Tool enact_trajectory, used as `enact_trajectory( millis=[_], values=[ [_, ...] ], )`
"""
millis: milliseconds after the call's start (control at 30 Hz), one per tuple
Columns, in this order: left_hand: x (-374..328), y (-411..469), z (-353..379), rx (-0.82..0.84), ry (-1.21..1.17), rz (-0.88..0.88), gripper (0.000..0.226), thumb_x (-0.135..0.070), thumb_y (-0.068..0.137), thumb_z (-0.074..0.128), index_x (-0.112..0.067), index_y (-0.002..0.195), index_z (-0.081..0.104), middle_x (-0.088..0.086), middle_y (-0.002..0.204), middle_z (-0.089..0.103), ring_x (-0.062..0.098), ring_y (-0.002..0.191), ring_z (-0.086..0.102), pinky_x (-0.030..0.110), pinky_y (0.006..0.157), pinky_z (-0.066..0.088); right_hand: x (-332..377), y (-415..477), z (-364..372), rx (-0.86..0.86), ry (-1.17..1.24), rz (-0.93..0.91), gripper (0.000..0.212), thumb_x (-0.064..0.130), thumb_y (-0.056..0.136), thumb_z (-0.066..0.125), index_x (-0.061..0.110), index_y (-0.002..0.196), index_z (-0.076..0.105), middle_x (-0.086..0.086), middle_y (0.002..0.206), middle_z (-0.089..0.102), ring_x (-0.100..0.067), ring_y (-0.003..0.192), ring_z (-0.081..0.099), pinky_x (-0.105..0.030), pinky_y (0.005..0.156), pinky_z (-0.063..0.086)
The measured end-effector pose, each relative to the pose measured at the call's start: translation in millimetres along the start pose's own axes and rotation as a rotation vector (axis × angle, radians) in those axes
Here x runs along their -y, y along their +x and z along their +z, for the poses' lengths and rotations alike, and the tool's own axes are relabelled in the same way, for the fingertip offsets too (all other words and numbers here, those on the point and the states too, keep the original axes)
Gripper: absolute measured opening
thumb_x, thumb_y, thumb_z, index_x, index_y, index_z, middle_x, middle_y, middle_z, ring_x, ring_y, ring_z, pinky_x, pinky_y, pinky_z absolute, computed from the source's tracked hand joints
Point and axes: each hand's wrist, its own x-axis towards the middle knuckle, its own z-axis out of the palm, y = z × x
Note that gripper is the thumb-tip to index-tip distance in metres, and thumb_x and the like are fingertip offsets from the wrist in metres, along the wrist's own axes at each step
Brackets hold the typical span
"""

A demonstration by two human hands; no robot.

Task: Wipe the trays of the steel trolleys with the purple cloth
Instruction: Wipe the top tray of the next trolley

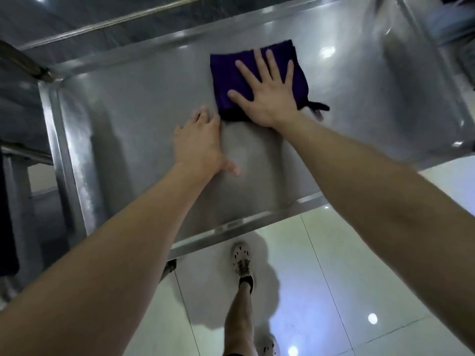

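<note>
Tubing [102, 25] of bare steel runs slantwise beyond the far rim of the tray. A steel upright [18, 196] stands at the left edge with a dark shape [6, 222] beside it; we cannot tell what that shape is. Below the near rim we see the person's bare leg [239, 317] and a pale perforated shoe [241, 258] worn over a dark sock.

The floor tiles [347, 253] are glossy and pale, and mirror round ceiling lights. The tray [115, 119] is the shallow top of a steel trolley, with a raised rim and rounded corners. Its sheet is dull-bright with spots of reflected light, and the far right end is blurred.

The purple cloth [231, 73] lies folded and flat on the tray, toward the far side and about midway along it. A black loop [318, 107] sticks out at its near right corner.

The right grip [267, 96] lies palm down on the cloth with fingers straight and spread, pressing it onto the steel and clasping nothing. The heel of the hand overlaps the cloth's near edge. The left grip [198, 142] rests palm down on bare steel just near and left of the cloth, with the thumb stretched back toward us and the fingers bent at their ends. It holds nothing. Its fingertips sit just beside the cloth's near left corner, and we cannot tell whether they touch it.
</note>
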Motion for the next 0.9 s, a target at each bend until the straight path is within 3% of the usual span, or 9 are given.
enact_trajectory(
  millis=[133, 233, 400, 500, 600, 700, 767, 833, 900],
  values=[
    [-3, -6, 1, -0.009, -0.034, -0.015, 0.134, -0.063, 0.06, 0.1, -0.02, 0.167, 0.032, 0.009, 0.175, 0.028, 0.029, 0.163, 0.025, 0.055, 0.128, 0.031, -5, -98, 30, -0.016, -0.043, -0.035, 0.086, 0.086, 0.1, 0.013, 0.042, 0.173, 0.001, -0.005, 0.182, -0.012, -0.03, 0.167, -0.014, -0.07, 0.128, -0.008],
    [-4, -9, 11, -0.152, 0.033, -0.018, 0.106, -0.064, 0.065, 0.096, -0.017, 0.149, 0.049, 0.014, 0.152, 0.052, 0.035, 0.144, 0.046, 0.051, 0.119, 0.037, -7, -156, 51, -0.036, -0.046, -0.044, 0.084, 0.084, 0.103, 0.014, 0.04, 0.173, 0.002, -0.006, 0.182, -0.013, -0.03, 0.167, -0.016, -0.071, 0.128, -0.007],
    [-6, -30, 33, -0.334, 0.119, 0.142, 0.088, -0.042, 0.078, 0.093, -0.02, 0.152, 0.05, 0.013, 0.156, 0.05, 0.036, 0.143, 0.047, 0.049, 0.117, 0.034, 3, -205, 63, -0.007, -0.024, -0.02, 0.085, 0.084, 0.102, 0.01, 0.039, 0.173, -0.002, -0.007, 0.181, -0.019, -0.029, 0.165, -0.024, -0.07, 0.127, -0.012],
    [-2, -40, 49, -0.374, 0.145, 0.32, 0.045, -0.023, 0.096, 0.073, -0.021, 0.142, 0.07, 0.011, 0.158, 0.055, 0.036, 0.148, 0.047, 0.051, 0.121, 0.031, 1, -207, 55, 0.078, 0.01, -0.046, 0.093, 0.09, 0.097, 0.012, 0.04, 0.172, -0.009, -0.007, 0.179, -0.026, -0.029, 0.162, -0.032, -0.071, 0.125, -0.016],
    [-3, -53, 59, -0.462, 0.089, 0.328, 0.033, -0.019, 0.095, 0.063, -0.018, 0.121, 0.083, 0.013, 0.143, 0.068, 0.04, 0.134, 0.058, 0.053, 0.115, 0.04, 0, -214, 45, 0.12, 0.1, -0.076, 0.117, 0.104, 0.083, 0.02, 0.035, 0.173, -0.009, -0.009, 0.179, -0.025, -0.026, 0.162, -0.033, -0.071, 0.124, -0.019],
    [-10, -70, 66, -0.557, 0.06, 0.348, 0.035, -0.026, 0.095, 0.054, -0.018, 0.113, 0.083, 0.012, 0.138, 0.07, 0.037, 0.128, 0.061, 0.053, 0.112, 0.04, 1, -242, 37, -0.02, 0.185, -0.126, 0.145, 0.107, 0.069, 0.047, 0.019, 0.174, 0.0, -0.008, 0.182, -0.007, -0.022, 0.167, -0.017, -0.071, 0.129, -0.005],
    [-17, -87, 69, -0.589, 0.083, 0.363, 0.033, -0.029, 0.098, 0.055, -0.018, 0.112, 0.082, 0.01, 0.137, 0.069, 0.034, 0.128, 0.059, 0.053, 0.115, 0.038, 3, -262, 31, -0.132, 0.263, -0.139, 0.147, 0.103, 0.066, 0.059, 0.016, 0.173, 0.007, -0.008, 0.182, 0.002, -0.023, 0.168, -0.006, -0.068, 0.131, -0.002],
    [-25, -111, 69, -0.596, 0.108, 0.35, 0.028, -0.032, 0.102, 0.058, -0.017, 0.112, 0.08, 0.01, 0.135, 0.07, 0.033, 0.125, 0.06, 0.054, 0.117, 0.039, 9, -278, 19, -0.206, 0.305, -0.155, 0.135, 0.097, 0.073, 0.061, 0.014, 0.171, 0.021, -0.01, 0.179, 0.017, -0.026, 0.168, 0.009, -0.064, 0.133, 0.002],
    [-33, -139, 66, -0.583, 0.112, 0.321, 0.029, -0.035, 0.104, 0.058, -0.016, 0.111, 0.078, 0.009, 0.13, 0.072, 0.033, 0.12, 0.063, 0.054, 0.116, 0.041, 17, -290, 5, -0.219, 0.333, -0.188, 0.107, 0.079, 0.085, 0.067, 0.012, 0.165, 0.038, -0.011, 0.166, 0.043, -0.029, 0.156, 0.038, -0.061, 0.13, 0.023]
  ],
)
